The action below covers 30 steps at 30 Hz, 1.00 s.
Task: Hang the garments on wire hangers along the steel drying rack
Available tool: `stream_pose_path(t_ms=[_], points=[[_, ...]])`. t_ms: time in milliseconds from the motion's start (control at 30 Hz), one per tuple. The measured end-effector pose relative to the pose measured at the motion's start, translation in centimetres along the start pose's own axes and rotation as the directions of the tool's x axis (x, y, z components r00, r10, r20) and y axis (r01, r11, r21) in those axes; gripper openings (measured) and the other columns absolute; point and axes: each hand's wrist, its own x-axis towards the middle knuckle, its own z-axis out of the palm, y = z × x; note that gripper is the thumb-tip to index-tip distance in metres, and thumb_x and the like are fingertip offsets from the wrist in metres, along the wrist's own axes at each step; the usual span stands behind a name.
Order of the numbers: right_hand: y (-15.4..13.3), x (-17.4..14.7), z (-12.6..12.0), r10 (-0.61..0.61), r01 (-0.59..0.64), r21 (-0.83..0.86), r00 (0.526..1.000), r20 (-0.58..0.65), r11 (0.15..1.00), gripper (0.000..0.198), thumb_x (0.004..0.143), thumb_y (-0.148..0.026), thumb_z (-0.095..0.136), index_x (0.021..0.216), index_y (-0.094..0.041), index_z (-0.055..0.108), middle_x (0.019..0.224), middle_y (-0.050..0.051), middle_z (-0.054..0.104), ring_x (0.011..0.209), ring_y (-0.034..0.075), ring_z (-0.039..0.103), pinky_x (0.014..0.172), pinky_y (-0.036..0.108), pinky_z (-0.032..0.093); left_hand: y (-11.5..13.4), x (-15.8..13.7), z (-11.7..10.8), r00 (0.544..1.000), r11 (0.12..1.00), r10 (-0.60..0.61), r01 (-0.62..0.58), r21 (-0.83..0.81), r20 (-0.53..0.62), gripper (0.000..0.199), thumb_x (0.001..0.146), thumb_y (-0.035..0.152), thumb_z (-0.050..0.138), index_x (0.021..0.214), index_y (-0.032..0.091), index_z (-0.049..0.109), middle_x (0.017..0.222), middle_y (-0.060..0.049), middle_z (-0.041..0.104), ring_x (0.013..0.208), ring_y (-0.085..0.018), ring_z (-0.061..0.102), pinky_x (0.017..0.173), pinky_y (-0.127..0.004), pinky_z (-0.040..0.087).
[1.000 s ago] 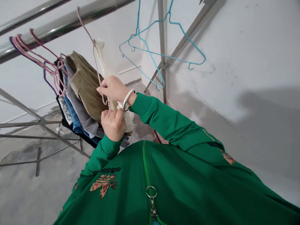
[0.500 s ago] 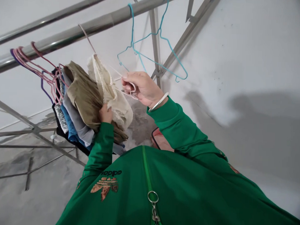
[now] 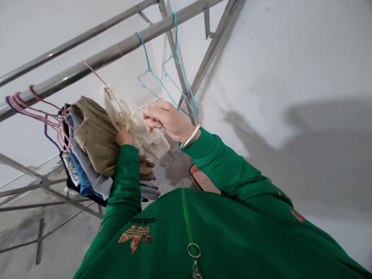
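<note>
A cream lace-trimmed garment [image 3: 152,142] hangs from a thin pink hanger [image 3: 95,72] hooked over the metal rail. My left hand [image 3: 125,135] grips the garment's near edge, its fingers partly hidden in the cloth. Closed in a pinch, my right hand [image 3: 166,118] is at the garment's right side, on the thin pale end of the hanger; the fingers mostly cover that end. An olive-brown garment [image 3: 96,140] hangs right beside the cream one, to the left of my left hand.
Two blue hangers [image 3: 147,61] hang on the rail [image 3: 116,51] to the right. Several pink and purple hangers [image 3: 37,106] with grey, blue and black clothes crowd the left. Crossed metal bars [image 3: 44,183] stand lower left. A pink container [image 3: 203,178] with a dark rim is below my right arm.
The rail and clothes sit lower and further left in view. My right hand has moved slightly left and closer to my left hand; the pale loop seen in it before is now mostly hidden.
</note>
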Motion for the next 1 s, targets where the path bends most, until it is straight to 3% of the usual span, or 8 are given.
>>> stream_pose_path(t_ms=[67, 133, 233, 367, 467, 567, 800, 1000], points=[[-1.4, 0.0, -0.1, -0.017, 0.017, 0.006, 0.998, -0.06, 1.0, 0.032, 0.096, -0.017, 0.041, 0.065, -0.015, 0.047, 0.04, -0.01, 0.029, 0.037, 0.005, 0.034, 0.046, 0.019, 0.035, 0.1, 1.0, -2.0, 0.98, 0.995, -0.103, 0.102, -0.015, -0.172, 0.068, 0.08, 0.022, 0.058, 0.141, 0.004, 0.035, 0.097, -0.022, 0.07, 0.104, -0.036, 0.063, 0.091, -0.049, 0.043], [-2.8, 0.1, -0.3, -0.023, 0.023, 0.0, 0.996, -0.09, 1.0, 0.035, 0.098, -0.019, 0.037, 0.065, -0.016, 0.046, 0.039, -0.011, 0.027, 0.035, 0.004, 0.03, 0.044, 0.02, 0.032, 0.4, 1.6, -3.5, 0.963, 0.989, -0.149, 0.146, -0.029, -0.224, 0.067, 0.076, 0.017, 0.061, 0.139, 0.007, 0.039, 0.098, -0.019, 0.07, 0.106, -0.035, 0.062, 0.094, -0.05, 0.041], [-3.8, 0.2, -0.7, -0.038, 0.035, -0.035, 0.995, -0.096, 0.999, 0.035, 0.099, -0.024, 0.038, 0.066, -0.016, 0.047, 0.041, -0.011, 0.026, 0.036, 0.004, 0.028, 0.044, 0.021, 0.031, 1.3, 1.0, -4.0, 0.992, 0.994, -0.102, 0.104, 0.026, -0.072, 0.046, 0.076, 0.014, 0.057, 0.121, 0.009, 0.057, 0.109, -0.023, 0.066, 0.11, -0.037, 0.058, 0.094, -0.051, 0.039], [-2.3, 0.2, -1.1, -0.059, 0.031, -0.194, 0.988, -0.143, 0.981, 0.03, 0.097, -0.023, 0.039, 0.069, -0.017, 0.046, 0.042, -0.01, 0.029, 0.038, 0.006, 0.032, 0.046, 0.022, 0.03, 2.2, -2.8, -1.5, 0.992, 0.999, -0.039, 0.042, -0.017, 0.123, 0.023, 0.079, 0.015, 0.054, 0.097, 0.011, 0.069, 0.107, -0.019, 0.068, 0.108, -0.034, 0.059, 0.091, -0.045, 0.044], [0.1, 0.0, -1.5, -0.17, 0.074, -0.455, 0.97, -0.174, 0.888, 0.025, 0.093, -0.025, 0.045, 0.069, -0.018, 0.045, 0.051, -0.007, 0.037, 0.051, 0.008, 0.039, 0.055, 0.022, 0.032, 2.5, -6.5, 0.9, 0.95, 0.992, 0.051, -0.014, -0.122, 0.307, 0.018, 0.085, 0.02, 0.057, 0.094, 0.01, 0.068, 0.097, -0.01, 0.069, 0.098, -0.026, 0.063, 0.086, -0.038, 0.05], [3.1, 0.1, -2.0, -0.253, 0.085, -0.641, 0.951, -0.175, 0.763, 0.021, 0.093, -0.027, 0.045, 0.074, -0.018, 0.046, 0.064, -0.003, 0.048, 0.063, 0.01, 0.046, 0.064, 0.023, 0.035, 2.9, -10.3, 2.3, 0.888, 0.968, 0.165, -0.062, -0.245, 0.429, 0.034, 0.09, 0.037, 0.058, 0.114, 0.014, 0.06, 0.116, -0.007, 0.061, 0.101, -0.022, 0.061, 0.087, -0.04, 0.054], [10.4, 1.7, -4.4, -0.345, -0.025, -0.716, 0.864, -0.366, 0.697, 0.018, 0.095, -0.026, 0.033, 0.087, -0.019, 0.047, 0.084, 0.007, 0.062, 0.079, 0.015, 0.059, 0.074, 0.024, 0.042, 3.5, -15.4, 2.0, 0.775, 0.883, 0.366, -0.115, -0.456, 0.514, 0.03, 0.092, 0.037, 0.055, 0.117, 0.021, 0.059, 0.123, -0.008, 0.058, 0.106, -0.021, 0.059, 0.09, -0.039, 0.053], [11.0, 2.6, -10.1, -0.4, -0.13, -0.708, 0.749, -0.529, 0.694, 0.02, 0.095, -0.028, 0.033, 0.087, -0.02, 0.049, 0.067, 0.002, 0.056, 0.066, 0.016, 0.058, 0.074, 0.026, 0.044, 3.8, -16.6, 1.6, 0.714, 0.825, 0.461, -0.128, -0.55, 0.527, 0.025, 0.091, 0.036, 0.056, 0.113, 0.024, 0.061, 0.119, -0.008, 0.061, 0.104, -0.02, 0.06, 0.087, -0.038, 0.054]])
